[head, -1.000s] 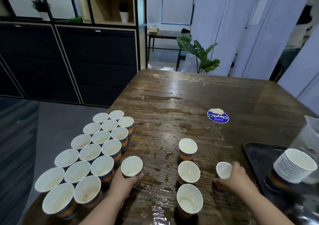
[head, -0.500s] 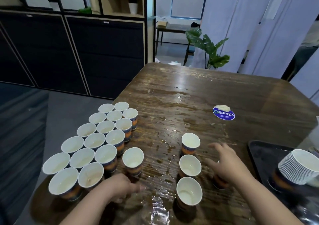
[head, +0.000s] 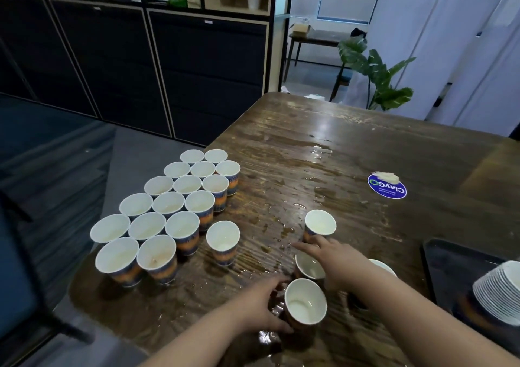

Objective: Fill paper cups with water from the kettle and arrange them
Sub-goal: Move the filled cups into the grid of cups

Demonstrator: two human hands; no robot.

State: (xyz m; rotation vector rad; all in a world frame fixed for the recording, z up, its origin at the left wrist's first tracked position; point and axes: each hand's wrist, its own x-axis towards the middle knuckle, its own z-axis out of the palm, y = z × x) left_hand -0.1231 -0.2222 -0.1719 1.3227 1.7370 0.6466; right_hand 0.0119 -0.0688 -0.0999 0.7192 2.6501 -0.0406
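Head view, and I'm looking down on a wet wooden desk (head: pixel 351 152), water streaked and pooled across its middle. The left hand (head: pixel 264 307) is at the near edge, fingers and thumb curled round the side of the nearest paper cup (head: pixel 305 302), which stands upright with a little water in its bottom. The right hand (head: pixel 334 259) reaches across just beyond it, fingers stretched forward and relaxed, lying over the middle cup (head: pixel 308 266) of this short column; I can't see it gripping anything. Its fingertips (head: pixel 302 245) come up to the base of the far cup (head: pixel 320 223), though whether they touch it I cannot tell. Another cup's rim (head: pixel 384 266) peeks out to the right of that forearm.

Over on the left, a tight block of filled cups (head: pixel 166 211) runs in three rows from the near left corner toward the far side, cups touching one another. One lone cup (head: pixel 222 240) stands just to the right of that block, apart from the column at my hands.

At the right edge, a dark tray (head: pixel 450 257) holds a stack of nested empty cups (head: pixel 498 290) lying tilted. A round blue sticker (head: pixel 387 187) sits far right on the desk. No kettle shows in this frame. Beyond the desk, dark cabinets (head: pixel 168 65) and a potted plant (head: pixel 377 76).
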